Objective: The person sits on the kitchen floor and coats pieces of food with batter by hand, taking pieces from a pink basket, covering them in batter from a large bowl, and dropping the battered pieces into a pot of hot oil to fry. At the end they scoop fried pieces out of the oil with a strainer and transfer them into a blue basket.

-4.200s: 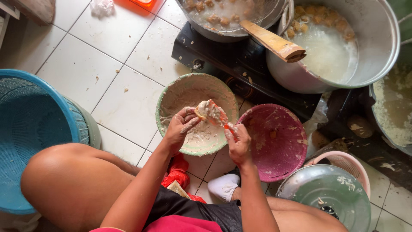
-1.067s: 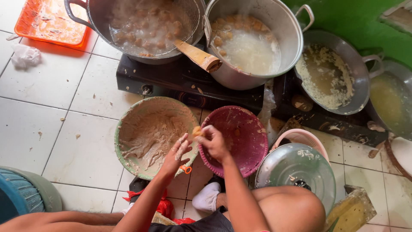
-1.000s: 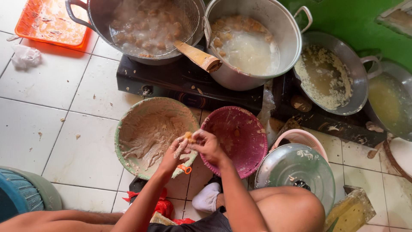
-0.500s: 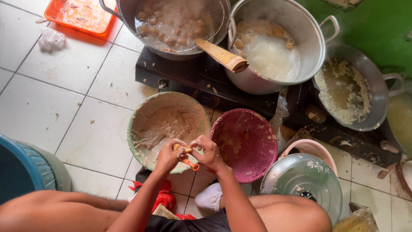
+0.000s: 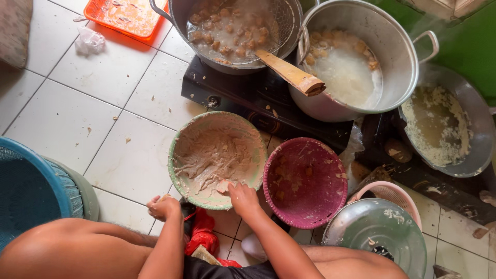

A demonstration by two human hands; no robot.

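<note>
A person sits on a white tiled floor [image 5: 119,98] beside a blue basket [image 5: 31,191] at the far left. The left hand [image 5: 164,207], which half a second ago met the right over the bowls, has dropped back toward the knee and is curled closed; what it holds, if anything, cannot be told. The right hand [image 5: 243,199] has parted from it and now reaches over the near rim of the green bowl [image 5: 178,155], fingers bent and pressing a lump of pale paste [image 5: 217,160] smeared inside. Just right of the bowl, touching it, sits a magenta basket [image 5: 305,181], and beyond that a metal lid [image 5: 380,240] on a pink basket [image 5: 392,194]. Behind, on a black stove [image 5: 258,101], stand two steaming pots: the left pot [image 5: 235,31] holds brown balls in broth, the right pot [image 5: 356,67] cloudy liquid, with a wooden handle [image 5: 292,75] lying between them. An orange tray [image 5: 126,15] rests at the top left.
</note>
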